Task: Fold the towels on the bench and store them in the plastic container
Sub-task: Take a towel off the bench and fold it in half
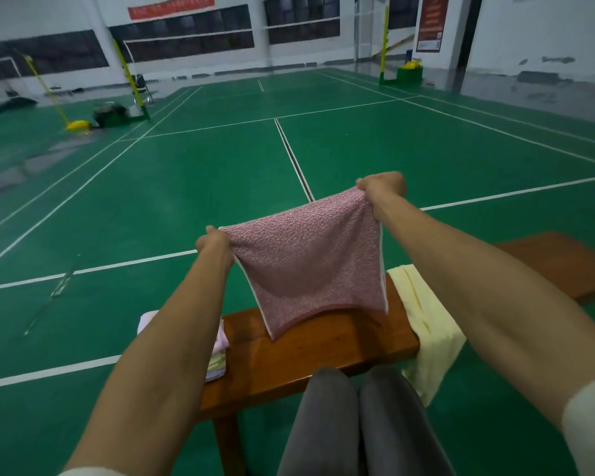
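- The person's knees (351, 417) sit nearest, pressed up to the near edge of the wooden bench (310, 359) — the landmark for all that follows.
- Above the bench, the pink towel (310, 262) hangs in the air; the left hand (213, 242) pinches one top corner, the right hand (382, 187) the other, and its lower hem dips to just above the bench top.
- The right hand is higher than the left, so a fold made now would likely land crooked.
- A loosened pinch would probably drop the towel off the bench's far edge to the floor.
- The yellow towel (426, 324) droops over the bench's right end — likely to slide off if brushed.
- Folded towels (217, 355) lie at its left end; no plastic container is in view.
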